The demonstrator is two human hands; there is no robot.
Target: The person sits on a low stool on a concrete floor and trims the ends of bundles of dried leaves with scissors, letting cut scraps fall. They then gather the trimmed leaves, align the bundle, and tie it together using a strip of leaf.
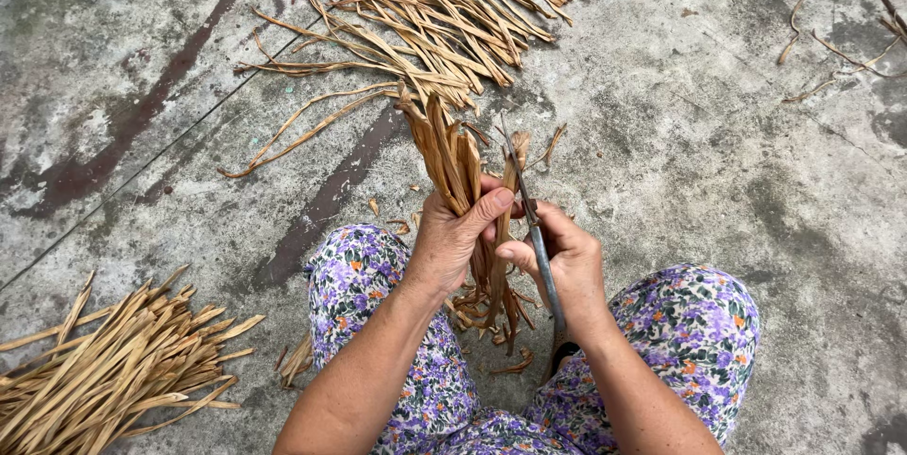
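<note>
- Hands meet at the centre of the view, above knees in purple floral trousers [694,323].
- Left hand [452,240] is wrapped tight around a bunch of dried leaf strips [455,157], gripping it at mid-length, so the tops fan upward toward 12 o'clock and the ragged ends hang down between the knees.
- Right hand [567,266] is closed around a thin metal blade [535,228]. The dark handle sits low by the wrist at 6 o'clock, and the tip points to 12 o'clock, lying right against the bunch as if to split or trim a strip.
- Loose heap of long tan strips [444,11] is spread at 12 o'clock, within arm's reach.
- Tidier pile of shorter strips [104,370] lies at 8 o'clock, strips roughly aligned.
- Small scraps [491,323] litter the floor under the hands.
- Concrete floor [737,153] is grey, stained and weathered, with dark streaks at 10 o'clock and stray twigs [841,49] at 2 o'clock; it looks like an outdoor yard.
</note>
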